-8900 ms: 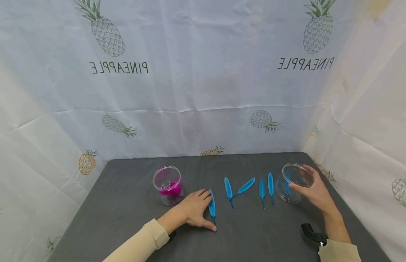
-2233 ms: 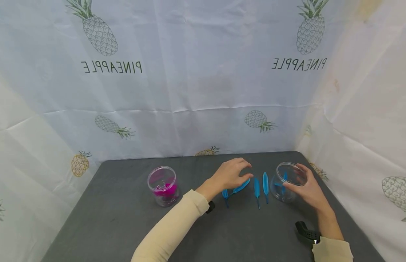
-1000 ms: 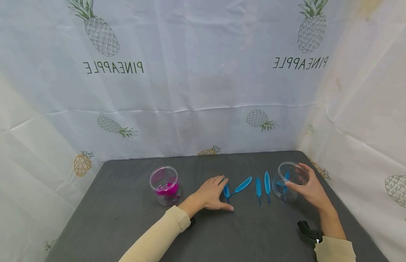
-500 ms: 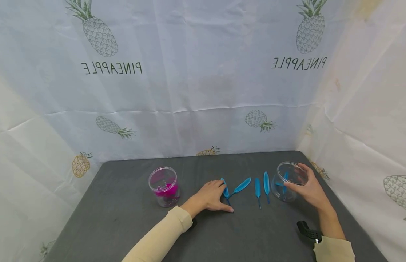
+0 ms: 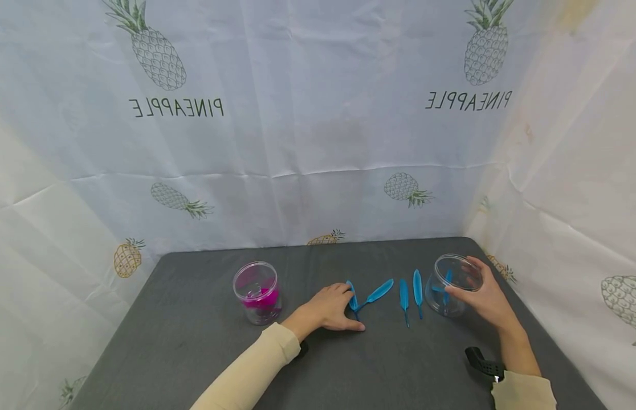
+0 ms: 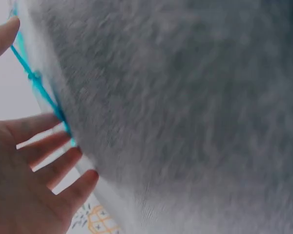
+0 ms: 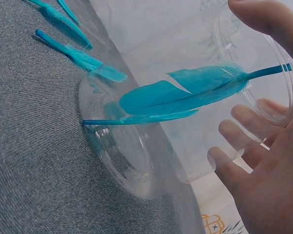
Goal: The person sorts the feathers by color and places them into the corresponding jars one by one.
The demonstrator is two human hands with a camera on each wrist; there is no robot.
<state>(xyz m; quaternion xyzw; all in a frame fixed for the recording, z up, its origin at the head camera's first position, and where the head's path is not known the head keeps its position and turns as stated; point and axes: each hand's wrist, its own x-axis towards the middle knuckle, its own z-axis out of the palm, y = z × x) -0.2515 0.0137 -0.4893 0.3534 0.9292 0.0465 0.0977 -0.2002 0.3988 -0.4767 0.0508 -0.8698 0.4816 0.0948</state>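
In the head view my left hand (image 5: 327, 308) rests low over the table at the leftmost loose blue feather (image 5: 353, 298). The left wrist view shows its straight, spread fingers (image 6: 63, 165) touching the feather (image 6: 46, 95), the thumb apart. My right hand (image 5: 485, 293) grips the rim of a clear plastic jar (image 5: 437, 306) standing upright at the right. Through its wall two blue feathers (image 7: 185, 90) show inside, one leaning up to the rim. Between the hands lie several more blue feathers, including a slanted one (image 5: 380, 290) and two nearly parallel ones (image 5: 418, 289).
A second clear jar (image 5: 256, 316) with a bright pink thing (image 5: 264, 298) in it stands left of my left hand. The dark grey table (image 5: 195, 330) ends at a white curtain (image 5: 323, 136) printed with pineapples, which hangs behind and along both sides.
The feather under my left hand 8.9 s ago is gone from there; the right jar now shows two feathers, not one. My left hand moved back left to another feather. The right hand stayed.
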